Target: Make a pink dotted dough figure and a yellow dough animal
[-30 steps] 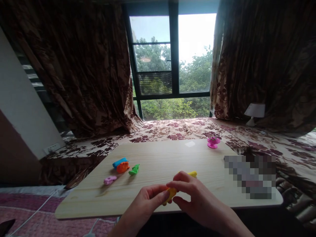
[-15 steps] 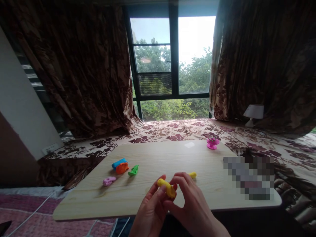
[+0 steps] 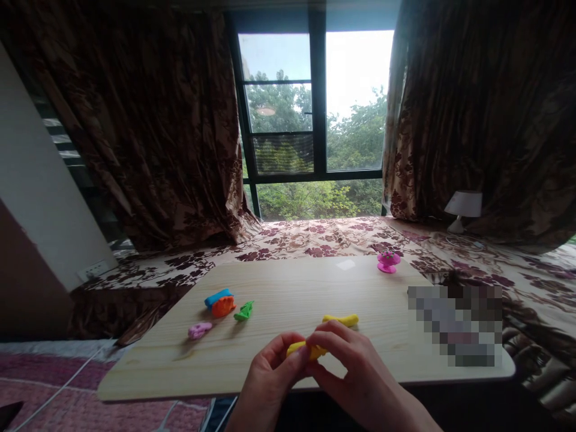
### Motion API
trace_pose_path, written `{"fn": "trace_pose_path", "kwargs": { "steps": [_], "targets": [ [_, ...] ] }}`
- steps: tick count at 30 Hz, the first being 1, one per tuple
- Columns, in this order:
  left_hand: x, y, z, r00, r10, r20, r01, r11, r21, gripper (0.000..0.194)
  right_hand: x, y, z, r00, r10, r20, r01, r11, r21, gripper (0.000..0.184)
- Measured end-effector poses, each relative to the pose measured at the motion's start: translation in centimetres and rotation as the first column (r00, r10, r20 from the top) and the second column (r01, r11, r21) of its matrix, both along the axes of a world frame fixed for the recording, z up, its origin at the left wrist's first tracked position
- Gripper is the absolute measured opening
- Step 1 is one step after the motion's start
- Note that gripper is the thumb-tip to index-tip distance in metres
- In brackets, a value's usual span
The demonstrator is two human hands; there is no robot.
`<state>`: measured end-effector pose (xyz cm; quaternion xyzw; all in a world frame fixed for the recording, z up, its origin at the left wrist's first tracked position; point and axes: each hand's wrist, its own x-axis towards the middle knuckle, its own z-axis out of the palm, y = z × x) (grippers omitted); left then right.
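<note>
Between my two hands is a lump of yellow modelling clay, held just above the table's front edge and partly covered by fingers. My left hand pinches its left end between thumb and fingers. My right hand is closed on its right side, thumb below and fingertips on top. Just beyond the right fingers, a yellow clay roll lies on the table. To the left lie blue clay, orange clay, green clay and pale pink clay.
The pale wooden table has rounded front corners. A bright pink clay piece on a foot, dotted green, stands at its far right. A blurred-out patch covers the right side. A white lamp stands on the flowered ledge beyond.
The held yellow clay has turned from slanting to nearly level, and my hands have closed in around it. More of the yellow roll on the table shows.
</note>
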<state>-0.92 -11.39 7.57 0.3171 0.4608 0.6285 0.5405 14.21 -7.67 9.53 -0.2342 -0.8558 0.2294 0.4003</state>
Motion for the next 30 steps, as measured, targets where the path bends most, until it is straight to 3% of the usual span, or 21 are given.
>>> {"fn": "trace_pose_path", "kwargs": {
  "steps": [3, 6, 9, 11, 13, 15, 17, 18, 20, 22, 25, 28, 30],
  "targets": [
    [0.3, -0.2, 0.1, 1.0, 0.018, -0.004, -0.018, 1.0, 0.007, 0.034, -0.2, -0.1, -0.3, 1.0, -0.025, -0.018, 0.026, 0.999, 0.023, 0.017],
    [0.5, -0.3, 0.2, 0.994, 0.05, -0.101, -0.047, 0.999, 0.025, 0.033, -0.5, -0.2, -0.5, 0.997, -0.026, -0.078, 0.025, 1.0, -0.013, 0.015],
    [1.0, -0.5, 0.7, 0.971, 0.118, -0.207, -0.102, 0.991, 0.087, 0.026, -0.7, -0.3, -0.6, 0.974, -0.028, -0.225, -0.003, 0.99, -0.139, 0.011],
    [1.5, -0.7, 1.2, 0.929, 0.221, -0.297, -0.174, 0.969, 0.177, 0.019, -0.7, -0.2, -0.8, 0.94, -0.05, -0.336, -0.058, 0.951, -0.304, 0.007],
    [2.1, -0.9, 1.7, 0.85, 0.348, -0.395, -0.24, 0.924, 0.297, 0.013, -0.6, -0.1, -1.2, 0.896, -0.074, -0.437, -0.186, 0.833, -0.522, 0.009],
    [2.7, -1.2, 2.2, 0.788, 0.435, -0.435, -0.263, 0.878, 0.401, 0.014, -0.5, 0.0, -1.7, 0.841, -0.081, -0.535, -0.37, 0.635, -0.678, 0.013],
    [3.0, -1.4, 2.5, 0.79, 0.464, -0.401, -0.272, 0.851, 0.449, 0.017, -0.6, 0.0, -2.3, 0.768, -0.086, -0.634, -0.541, 0.443, -0.715, 0.015],
    [3.2, -1.5, 2.5, 0.801, 0.466, -0.375, -0.282, 0.847, 0.451, 0.018, -0.7, 0.0, -2.6, 0.728, -0.099, -0.678, -0.604, 0.376, -0.703, 0.014],
    [3.3, -1.7, 2.4, 0.824, 0.457, -0.336, -0.299, 0.853, 0.428, 0.019, -1.1, 0.1, -3.1, 0.659, -0.145, -0.738, -0.68, 0.304, -0.667, 0.014],
    [3.0, -1.9, 2.0, 0.841, 0.439, -0.316, -0.303, 0.866, 0.397, 0.02, -1.4, 0.5, -3.5, 0.64, -0.179, -0.747, -0.69, 0.294, -0.661, 0.014],
    [1.6, -1.8, 1.2, 0.827, 0.46, -0.322, -0.325, 0.86, 0.393, 0.018, -0.8, 2.1, -4.2, 0.648, -0.318, -0.691, -0.587, 0.369, -0.721, 0.02],
    [-1.6, -0.1, 0.2, 0.722, 0.567, -0.396, -0.393, 0.807, 0.44, 0.02, 0.8, 4.1, -5.1, 0.571, -0.503, -0.649, -0.465, 0.454, -0.76, 0.028],
    [-4.0, 2.1, -0.6, 0.645, 0.532, -0.549, -0.32, 0.84, 0.438, 0.032, 1.6, 4.8, -5.4, 0.577, -0.511, -0.637, -0.423, 0.48, -0.769, 0.036]
  ]
}}
